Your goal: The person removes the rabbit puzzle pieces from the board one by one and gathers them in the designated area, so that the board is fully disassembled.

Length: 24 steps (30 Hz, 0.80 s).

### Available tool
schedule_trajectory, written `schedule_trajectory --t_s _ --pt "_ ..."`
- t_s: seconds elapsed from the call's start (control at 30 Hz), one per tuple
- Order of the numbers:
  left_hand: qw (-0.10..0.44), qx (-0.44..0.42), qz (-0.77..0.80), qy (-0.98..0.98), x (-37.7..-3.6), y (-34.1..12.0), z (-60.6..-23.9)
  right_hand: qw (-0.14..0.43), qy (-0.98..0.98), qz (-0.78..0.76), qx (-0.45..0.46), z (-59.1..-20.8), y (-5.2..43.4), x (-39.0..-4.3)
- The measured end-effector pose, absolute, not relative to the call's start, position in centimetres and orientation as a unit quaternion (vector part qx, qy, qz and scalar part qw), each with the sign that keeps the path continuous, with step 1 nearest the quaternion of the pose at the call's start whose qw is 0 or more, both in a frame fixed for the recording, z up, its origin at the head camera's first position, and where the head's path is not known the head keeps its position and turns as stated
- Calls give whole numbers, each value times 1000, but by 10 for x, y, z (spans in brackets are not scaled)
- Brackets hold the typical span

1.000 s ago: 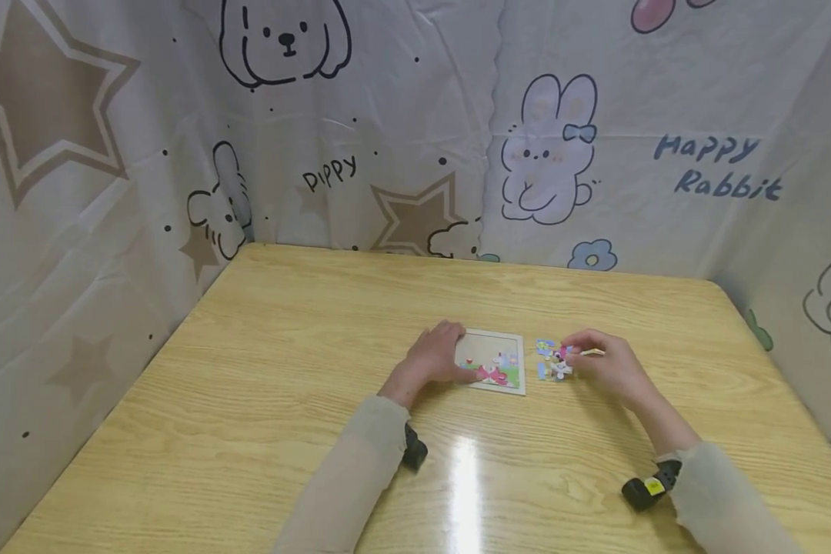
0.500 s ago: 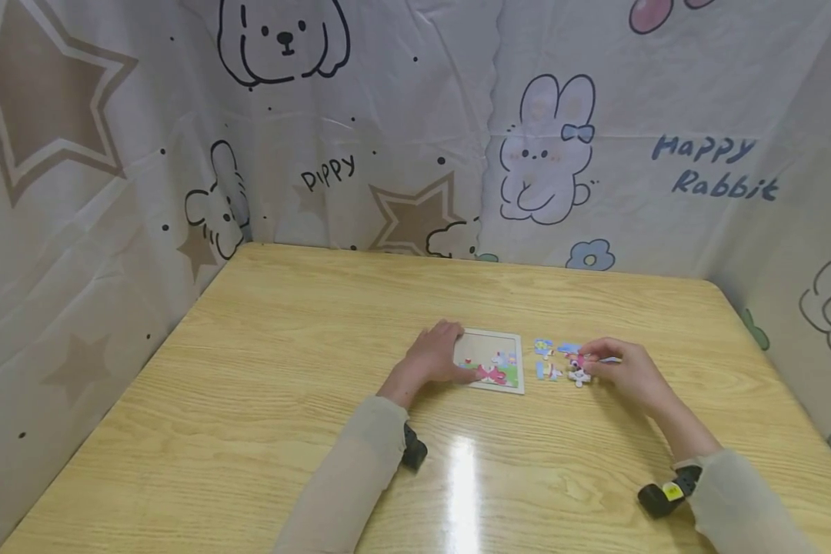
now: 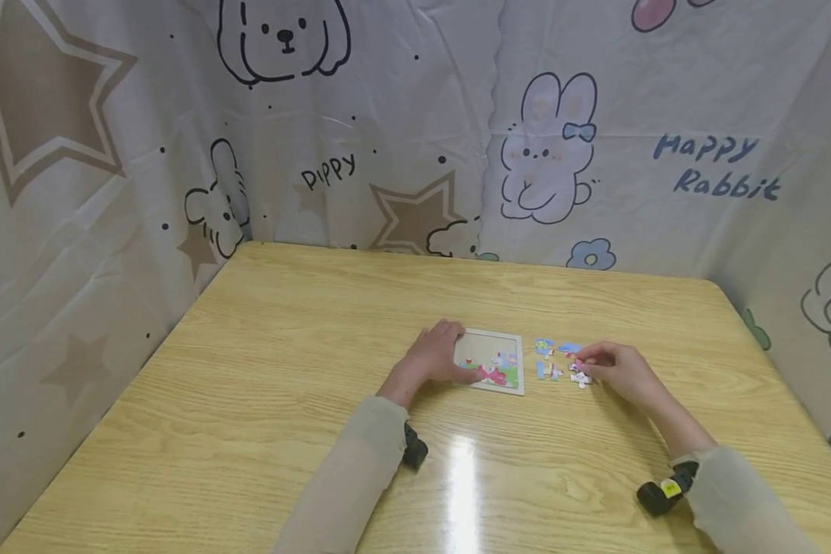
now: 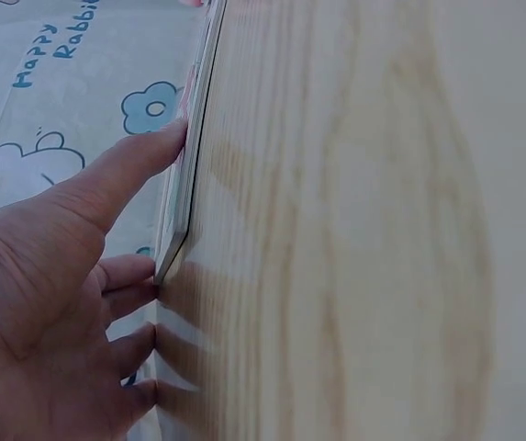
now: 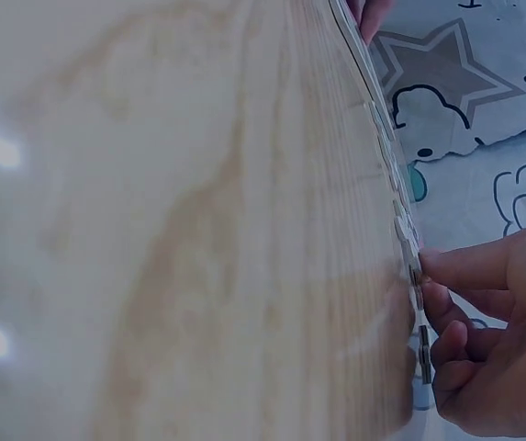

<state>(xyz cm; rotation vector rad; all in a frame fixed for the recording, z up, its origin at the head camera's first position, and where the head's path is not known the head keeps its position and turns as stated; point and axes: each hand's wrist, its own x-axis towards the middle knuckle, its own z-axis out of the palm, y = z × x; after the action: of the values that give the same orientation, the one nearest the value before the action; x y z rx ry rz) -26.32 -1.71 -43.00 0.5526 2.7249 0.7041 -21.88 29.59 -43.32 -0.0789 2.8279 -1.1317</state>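
A shallow jigsaw tray lies in the middle of the table in the head view, with a few colourful pieces fitted along its lower part. My left hand holds its left side, thumb over the near edge and fingers at the far corner. The left wrist view shows the thumb on the tray's rim. To the right of the tray, my right hand has thumb and fingertips on a pink jigsaw piece, partly hidden by them. A white piece lies just below it.
Between the tray and my right hand lie loose pieces: a blue one with yellow, a blue and white one and a blue one. Patterned curtains stand behind the wooden table.
My right hand has shifted right with the pink piece, and the white piece below has moved right too. The loose pieces now lie farther apart. My left hand stays on the tray.
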Motion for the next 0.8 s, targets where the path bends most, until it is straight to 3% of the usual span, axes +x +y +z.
schedule_trajectory --t_s 0.47,0.8 --pt "129 191 240 943 -264 -16 -431 44 929 -367 -34 -432 287 -219" --pt "132 187 242 943 -264 -16 -433 41 918 -364 -154 -436 248 -234"
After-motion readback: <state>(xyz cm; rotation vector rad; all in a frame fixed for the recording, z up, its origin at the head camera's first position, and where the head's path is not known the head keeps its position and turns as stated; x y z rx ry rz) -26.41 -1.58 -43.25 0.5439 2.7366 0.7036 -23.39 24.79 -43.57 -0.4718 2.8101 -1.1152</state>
